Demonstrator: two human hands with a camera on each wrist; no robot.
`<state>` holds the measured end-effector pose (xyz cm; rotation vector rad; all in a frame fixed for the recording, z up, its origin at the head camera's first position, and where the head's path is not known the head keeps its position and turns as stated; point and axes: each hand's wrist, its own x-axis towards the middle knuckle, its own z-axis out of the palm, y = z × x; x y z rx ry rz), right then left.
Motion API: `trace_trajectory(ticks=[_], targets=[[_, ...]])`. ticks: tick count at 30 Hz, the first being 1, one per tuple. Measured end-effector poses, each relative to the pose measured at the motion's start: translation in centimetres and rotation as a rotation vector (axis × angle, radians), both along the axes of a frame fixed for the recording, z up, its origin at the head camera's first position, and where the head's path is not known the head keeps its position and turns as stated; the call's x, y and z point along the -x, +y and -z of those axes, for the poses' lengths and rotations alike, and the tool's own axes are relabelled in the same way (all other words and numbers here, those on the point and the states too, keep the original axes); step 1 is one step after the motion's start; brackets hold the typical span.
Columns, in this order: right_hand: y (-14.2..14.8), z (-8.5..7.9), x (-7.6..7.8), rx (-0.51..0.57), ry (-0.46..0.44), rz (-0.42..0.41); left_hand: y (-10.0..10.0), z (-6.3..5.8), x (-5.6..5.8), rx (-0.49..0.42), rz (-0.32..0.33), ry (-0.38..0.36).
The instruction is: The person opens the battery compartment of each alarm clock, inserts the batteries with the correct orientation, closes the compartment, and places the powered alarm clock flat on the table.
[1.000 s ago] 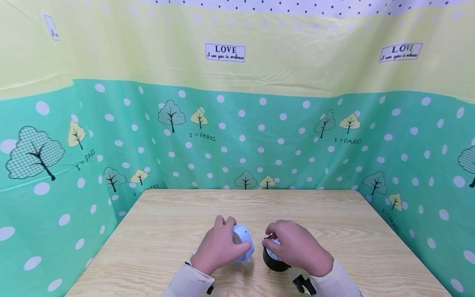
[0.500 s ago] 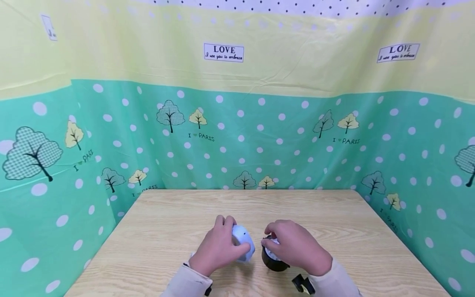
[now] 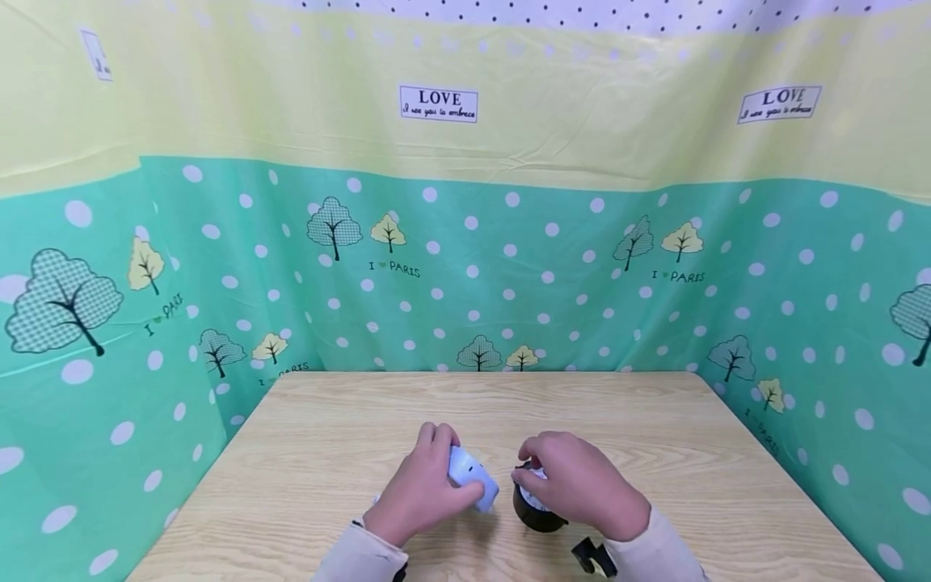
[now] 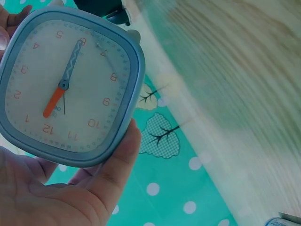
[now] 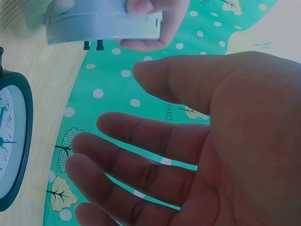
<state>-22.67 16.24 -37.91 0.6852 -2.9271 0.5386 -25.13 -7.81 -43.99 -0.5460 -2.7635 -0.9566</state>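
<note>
Two clocks, one in hand

Left hand (image 3: 416, 495) grasps the blue clock (image 3: 476, 478), lower centre of the head view; it could slip if that grip eases. Right hand (image 3: 585, 482), fingers relaxed, holds nothing; a nudge could tip the nearby black clock (image 3: 535, 517). The blue clock's length slants upper left to lower right; its dial (image 4: 89, 108) faces the left-wrist camera, twelve downward.

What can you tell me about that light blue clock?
The light blue clock is a rounded square, plastic-looking, with a whitish dial and orange numerals. A short orange pointer lies between 12 and 1; a pale, wavy-patterned pointer points to 6. Two small black stubs stick out from one side. The left hand grips it, tilted, over the table.
</note>
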Motion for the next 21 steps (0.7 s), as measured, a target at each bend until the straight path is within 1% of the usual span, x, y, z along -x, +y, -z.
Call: trace_trajectory(ticks=[8,13,21], targets=[[0.04,0.04,0.09,0.004,-0.012,-0.001,-0.37,0.38,-0.08,-0.014,0.048,-0.003],[0.14,0.07,0.09,0.004,-0.002,-0.004,-0.4,0.57,-0.04,-0.025,0.083,0.01],[0.21,0.07,0.13,0.007,0.01,-0.004,-0.53,0.79,0.07,-0.033,0.121,0.037]])
